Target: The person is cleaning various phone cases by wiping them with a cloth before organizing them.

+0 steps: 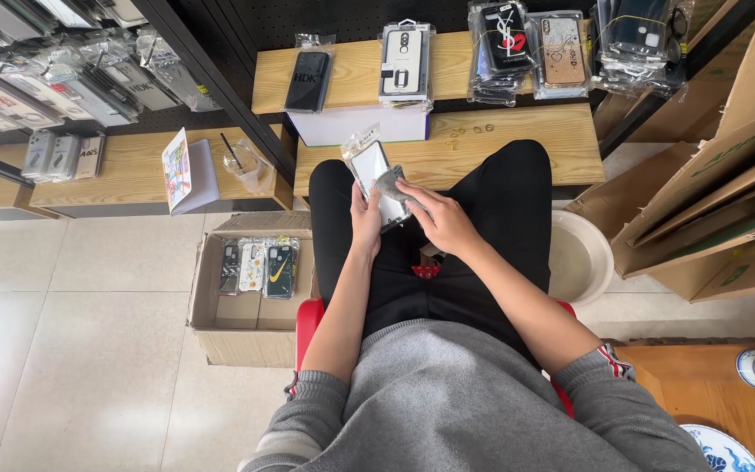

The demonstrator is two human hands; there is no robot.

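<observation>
Down and to the left of the left hand (365, 220) sits a cardboard box (220, 328) with phone cases standing in it. The left hand is closed around a phone case in a clear packet (369, 166), held over the lap. Just to its right, the right hand (441, 218) presses a grey cloth (391, 185) against the packet's face. Above both hands runs the wooden worktop (517, 144).

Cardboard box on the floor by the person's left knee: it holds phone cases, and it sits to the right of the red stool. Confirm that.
Not quite. The cardboard box does hold phone cases, but it sits to the left of the red stool, not the right. The head view shows it on the tiled floor beside the person's left arm, while the hands work on a packaged case above the lap.
</observation>
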